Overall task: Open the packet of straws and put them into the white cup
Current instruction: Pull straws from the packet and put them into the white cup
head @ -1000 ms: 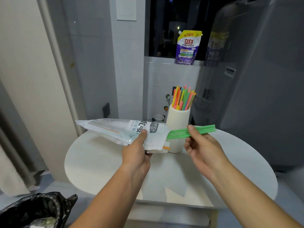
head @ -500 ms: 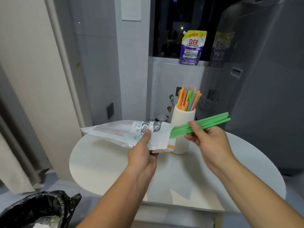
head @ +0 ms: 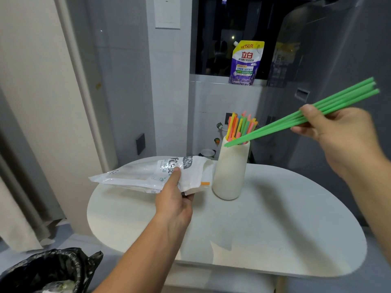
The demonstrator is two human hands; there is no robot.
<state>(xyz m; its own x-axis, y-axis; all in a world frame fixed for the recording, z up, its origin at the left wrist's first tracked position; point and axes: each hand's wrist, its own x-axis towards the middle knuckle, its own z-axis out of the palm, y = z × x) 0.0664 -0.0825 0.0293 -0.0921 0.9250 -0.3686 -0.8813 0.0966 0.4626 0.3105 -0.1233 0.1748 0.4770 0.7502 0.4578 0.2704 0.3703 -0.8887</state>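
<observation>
A tall white cup (head: 229, 172) stands on the round white table (head: 264, 218), with several coloured straws (head: 240, 125) sticking up out of it. My right hand (head: 338, 134) pinches a small bunch of green straws (head: 281, 123) up at the right. The bunch slants down to the left and its lower tips lie at the cup's rim. My left hand (head: 175, 199) grips the white straw packet (head: 152, 174) just left of the cup, thumb on top. An orange straw end (head: 204, 183) pokes from the packet's open end.
A bin lined with a black bag (head: 48, 271) stands at the lower left. A purple refill pouch (head: 246, 63) sits on the window ledge behind the cup. A grey fridge (head: 338, 60) fills the right side. A curtain (head: 19, 187) hangs at the left.
My right hand has pulled the green straws clear of the packet and lifted them up and to the right. Their lower tips now reach the cup's rim. The left hand still holds the packet.
</observation>
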